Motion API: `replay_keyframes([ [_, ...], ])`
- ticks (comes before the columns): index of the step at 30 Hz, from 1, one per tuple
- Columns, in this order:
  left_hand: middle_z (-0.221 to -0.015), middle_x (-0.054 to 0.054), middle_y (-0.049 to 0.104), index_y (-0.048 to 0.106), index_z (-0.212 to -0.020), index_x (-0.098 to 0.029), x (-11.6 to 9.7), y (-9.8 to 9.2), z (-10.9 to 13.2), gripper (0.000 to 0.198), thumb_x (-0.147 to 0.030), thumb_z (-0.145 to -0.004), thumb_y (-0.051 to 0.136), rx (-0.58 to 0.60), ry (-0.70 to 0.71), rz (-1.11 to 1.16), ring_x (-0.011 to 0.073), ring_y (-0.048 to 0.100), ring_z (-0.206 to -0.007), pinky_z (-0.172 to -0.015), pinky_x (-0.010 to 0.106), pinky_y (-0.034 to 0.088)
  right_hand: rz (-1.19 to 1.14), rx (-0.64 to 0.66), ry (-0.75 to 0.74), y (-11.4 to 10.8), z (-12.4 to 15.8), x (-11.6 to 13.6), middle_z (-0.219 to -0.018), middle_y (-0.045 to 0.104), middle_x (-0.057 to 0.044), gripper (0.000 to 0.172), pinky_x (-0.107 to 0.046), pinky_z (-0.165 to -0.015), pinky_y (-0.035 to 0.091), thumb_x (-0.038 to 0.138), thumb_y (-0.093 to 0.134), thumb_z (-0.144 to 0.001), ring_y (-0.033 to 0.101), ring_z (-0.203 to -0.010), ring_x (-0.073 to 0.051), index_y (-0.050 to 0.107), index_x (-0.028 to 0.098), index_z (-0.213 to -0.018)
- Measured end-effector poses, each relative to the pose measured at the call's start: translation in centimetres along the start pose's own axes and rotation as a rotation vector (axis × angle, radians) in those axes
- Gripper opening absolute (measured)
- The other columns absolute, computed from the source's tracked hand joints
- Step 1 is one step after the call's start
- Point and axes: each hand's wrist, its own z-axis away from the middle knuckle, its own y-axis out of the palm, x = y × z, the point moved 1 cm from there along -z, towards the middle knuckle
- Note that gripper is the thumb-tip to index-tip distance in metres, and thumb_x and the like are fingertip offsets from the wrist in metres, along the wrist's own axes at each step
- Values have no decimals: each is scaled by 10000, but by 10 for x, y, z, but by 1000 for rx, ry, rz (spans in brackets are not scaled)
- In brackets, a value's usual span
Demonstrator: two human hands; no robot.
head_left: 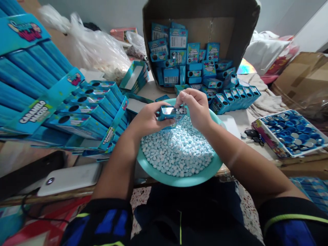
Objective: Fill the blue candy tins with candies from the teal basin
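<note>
My left hand (pixel 148 118) is closed around a small blue candy box (pixel 166 111), held above a turquoise bowl (pixel 179 181). Pale blue and white candies (pixel 176 153) fill much of that bowl. At the right end of the box, my right hand (pixel 194 106) has its fingers bent and pinched together. A few candies show at its fingertips, by the box's end. How many it grips is hidden by the fingers.
Behind the bowl, a cardboard carton (pixel 230 30) lies on its side with many blue boxes. Display trays (pixel 38 112) of blue boxes stand at left. A white phone (pixel 71 177) lies front left. Keys (pixel 252 135) and a shallow box of blue caps (pixel 289 131) are at right.
</note>
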Motion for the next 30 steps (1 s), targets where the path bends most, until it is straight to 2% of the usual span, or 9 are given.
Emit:
replay_keyframes([
  [6,-1074,82,796,744,-1212,-182,-2,-1,0,552,-557,-819,842,-99,-31,45,246,753,-926,-813,326,615,49,-50,7,-4,-2,-9,-762,628,-2,404,-354,-815,520,579,608,-973,592,-790,-167,623,254,-733],
  [11,-1112,89,787,731,-1206,-185,-2,-1,-1,533,-527,-812,844,-171,-69,-5,263,752,-980,-859,344,630,126,-63,160,-6,-6,-21,-906,675,-18,269,-374,-910,517,500,586,-967,638,-938,-197,648,254,-877],
  [16,-1087,72,787,732,-1194,-190,0,-1,-2,482,-479,-822,831,-206,-69,-45,253,749,-972,-884,343,625,158,-14,308,-3,-6,-28,-1077,724,-50,280,-411,-1007,503,515,566,-975,653,-1073,-234,665,254,-999],
  [20,-1111,80,794,733,-1208,-192,1,-1,-2,489,-484,-828,824,-202,-66,-74,259,747,-986,-920,358,616,179,22,313,-1,-3,-24,-1106,729,-57,288,-384,-973,504,522,566,-996,653,-1103,-233,667,253,-1017],
  [23,-1139,92,796,730,-1226,-200,0,-3,-2,494,-507,-846,807,-184,-78,-114,271,745,-1003,-929,375,611,228,51,348,1,-1,-16,-1107,726,-60,314,-355,-898,508,545,647,-964,663,-1025,-219,674,248,-1062],
  [26,-1154,97,797,732,-1234,-203,-1,-4,-1,491,-511,-857,797,-158,-59,-177,282,743,-1017,-937,386,598,276,59,396,3,2,-9,-1110,718,-63,416,-345,-823,509,544,768,-881,656,-914,-201,673,234,-1141],
  [30,-1141,99,799,733,-1216,-192,-2,-6,-2,466,-499,-869,784,-142,-46,-215,288,741,-1014,-914,383,589,276,77,447,5,3,-8,-1058,725,-53,548,-339,-774,510,572,837,-818,660,-871,-199,661,227,-1206],
])
